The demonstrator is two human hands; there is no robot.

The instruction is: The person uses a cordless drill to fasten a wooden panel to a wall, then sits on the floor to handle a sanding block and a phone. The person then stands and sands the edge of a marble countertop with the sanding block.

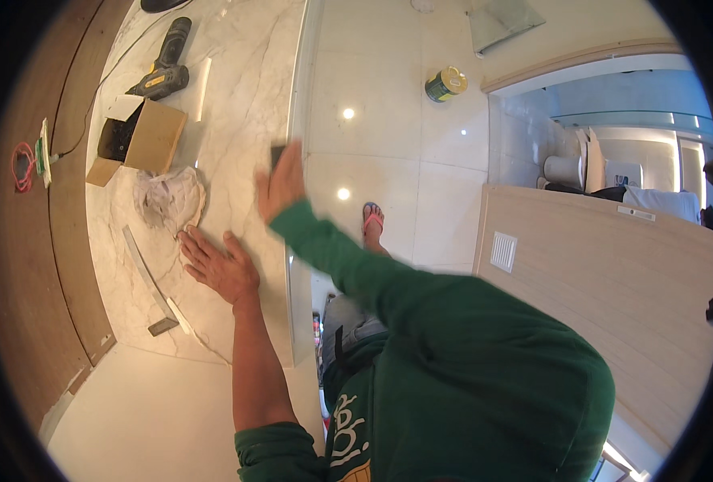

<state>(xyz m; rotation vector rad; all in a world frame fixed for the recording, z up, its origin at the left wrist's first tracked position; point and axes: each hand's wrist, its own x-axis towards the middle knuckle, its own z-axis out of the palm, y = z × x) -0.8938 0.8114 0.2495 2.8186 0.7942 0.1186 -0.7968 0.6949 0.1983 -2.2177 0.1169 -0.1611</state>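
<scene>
My left hand (224, 265) lies flat on the white marbled counter (244, 88), fingers spread, holding nothing. Its fingertips are close to a crumpled whitish bag or cloth (167, 197). At the counter's right edge, my right hand (282, 183) is smeared by motion. A small dark block (277, 154) shows just past its fingers and seems to be gripped under them; most of it is hidden. Left of my left hand lies a metal try square (149, 273), with a thin white stick (179, 315) beside its stock.
Farther along the counter are an open cardboard box (154, 143) with dark contents, a cordless drill (163, 71) and a pale strip (204, 90). A wood panel (43, 265) borders the left. On the tiled floor stands a tin can (445, 85); a wooden door (589, 265) is at right.
</scene>
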